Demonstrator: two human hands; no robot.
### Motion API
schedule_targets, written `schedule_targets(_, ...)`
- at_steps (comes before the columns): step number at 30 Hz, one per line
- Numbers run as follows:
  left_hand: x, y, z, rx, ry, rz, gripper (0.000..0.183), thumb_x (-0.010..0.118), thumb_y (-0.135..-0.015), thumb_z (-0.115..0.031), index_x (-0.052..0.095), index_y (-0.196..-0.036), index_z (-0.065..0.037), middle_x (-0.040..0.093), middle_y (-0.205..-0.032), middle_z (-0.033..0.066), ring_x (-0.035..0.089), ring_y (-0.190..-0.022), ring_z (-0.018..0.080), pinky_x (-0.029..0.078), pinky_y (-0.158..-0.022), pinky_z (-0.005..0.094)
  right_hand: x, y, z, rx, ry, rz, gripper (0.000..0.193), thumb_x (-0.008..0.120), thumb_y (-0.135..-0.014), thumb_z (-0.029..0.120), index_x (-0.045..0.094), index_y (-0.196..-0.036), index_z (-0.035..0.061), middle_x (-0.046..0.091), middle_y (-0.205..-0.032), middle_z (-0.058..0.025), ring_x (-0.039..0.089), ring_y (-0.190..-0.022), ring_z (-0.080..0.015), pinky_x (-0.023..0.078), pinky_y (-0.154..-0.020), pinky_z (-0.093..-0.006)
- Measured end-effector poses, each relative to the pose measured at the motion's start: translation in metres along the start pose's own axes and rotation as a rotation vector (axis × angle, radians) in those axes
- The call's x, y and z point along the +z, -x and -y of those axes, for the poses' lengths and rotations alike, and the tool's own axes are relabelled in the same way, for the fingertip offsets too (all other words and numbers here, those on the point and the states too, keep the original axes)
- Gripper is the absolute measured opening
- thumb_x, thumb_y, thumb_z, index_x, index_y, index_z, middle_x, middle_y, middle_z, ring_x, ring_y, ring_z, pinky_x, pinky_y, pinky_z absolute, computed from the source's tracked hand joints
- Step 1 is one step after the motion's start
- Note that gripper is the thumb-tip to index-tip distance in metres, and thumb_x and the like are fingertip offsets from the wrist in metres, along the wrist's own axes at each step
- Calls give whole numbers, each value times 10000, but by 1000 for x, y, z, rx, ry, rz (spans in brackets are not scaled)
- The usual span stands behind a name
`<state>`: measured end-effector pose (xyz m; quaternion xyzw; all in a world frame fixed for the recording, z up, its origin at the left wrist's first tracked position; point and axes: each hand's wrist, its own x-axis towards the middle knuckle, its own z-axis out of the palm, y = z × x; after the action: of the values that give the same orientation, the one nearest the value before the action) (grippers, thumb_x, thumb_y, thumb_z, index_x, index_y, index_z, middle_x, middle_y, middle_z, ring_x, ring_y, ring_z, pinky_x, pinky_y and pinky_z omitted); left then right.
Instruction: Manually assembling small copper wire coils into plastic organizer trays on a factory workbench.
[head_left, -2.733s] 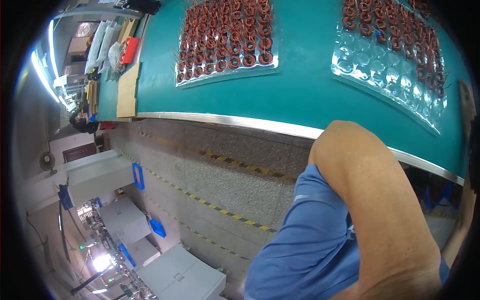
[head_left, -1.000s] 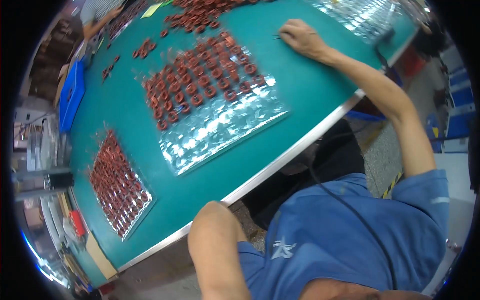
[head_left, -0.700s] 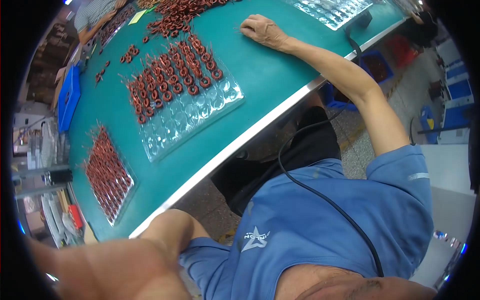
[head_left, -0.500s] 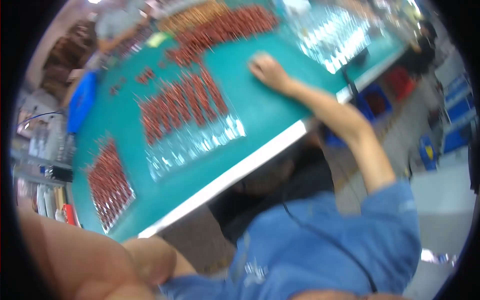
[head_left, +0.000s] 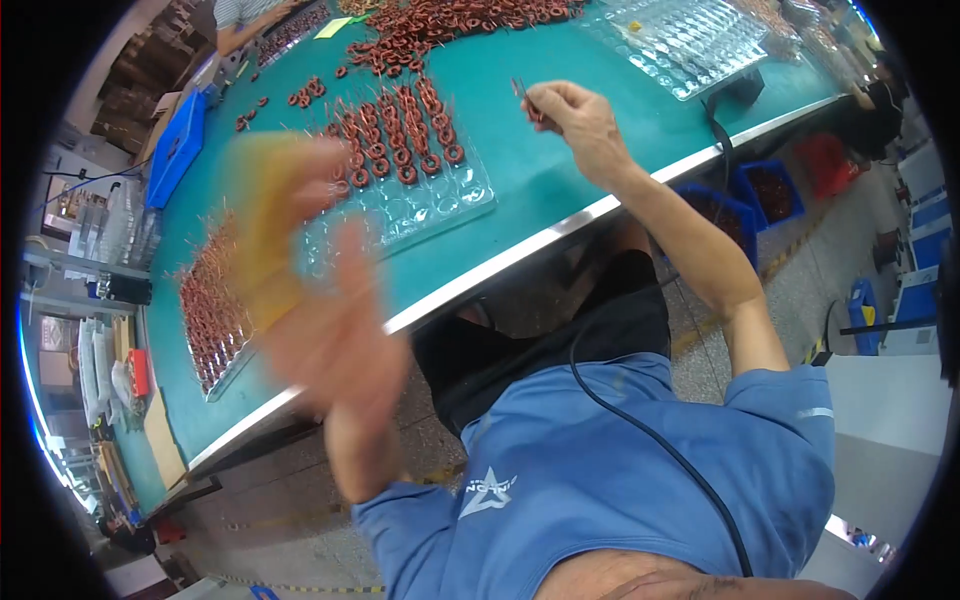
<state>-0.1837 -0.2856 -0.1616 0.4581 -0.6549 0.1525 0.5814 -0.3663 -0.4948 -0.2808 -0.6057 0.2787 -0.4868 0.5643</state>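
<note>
My right hand [head_left: 590, 132] is above the green table, thumb and fingers closed on a small reddish-brown wire coil [head_left: 537, 118] with thin leads sticking up. My left hand [head_left: 345, 330] is raised close to the camera, smeared by motion. A blurred yellow shape [head_left: 262, 235] shows at its fingers; whether it is held or worn I cannot tell. Beyond that hand lies a clear plastic tray [head_left: 440, 207], with rows of coils in its far part and bare pockets along its near side. My left hand partly hides this tray and a fuller coil tray [head_left: 243, 358] to the left.
A large heap of loose coils [head_left: 440, 38] covers the table's far side. Clear blister trays [head_left: 690, 60] lie at the far right, near a dark clamp [head_left: 740, 92]. A blue bin [head_left: 176, 150] stands at the left edge. Blue crates [head_left: 722, 215] sit below the table.
My left hand has come up from the lower left to in front of the trays. My right hand has lifted slightly and moved right, now showing a coil in its pinch. The view has shifted.
</note>
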Motion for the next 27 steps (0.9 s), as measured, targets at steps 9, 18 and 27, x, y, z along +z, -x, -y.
schedule_targets(9,117,106,19,-309,15,366,395,583,-889,-72,440,-1227,75,422,-1184,206,563,-946,381,487,-774,421,47,85,14,10,83,67,304,513,-980,216,630,-1087,-43,649,-965,-85,618,-904,-141,512,-796,-273)
schedule_targets(18,97,112,42,-773,727,112,311,563,-930,-39,454,-1219,-6,580,-1005,58,554,-878,107,470,-754,240,37,81,26,-324,446,15,301,601,-931,268,636,-1072,4,632,-1063,-102,596,-923,-174,480,-793,-283)
schedule_targets(27,86,110,39,-885,920,379,296,575,-943,-125,455,-1177,11,587,-928,55,513,-726,77,429,-627,200,25,72,10,31,233,312,254,630,-917,240,686,-950,-6,660,-833,-30,593,-786,-87,482,-711,-251)
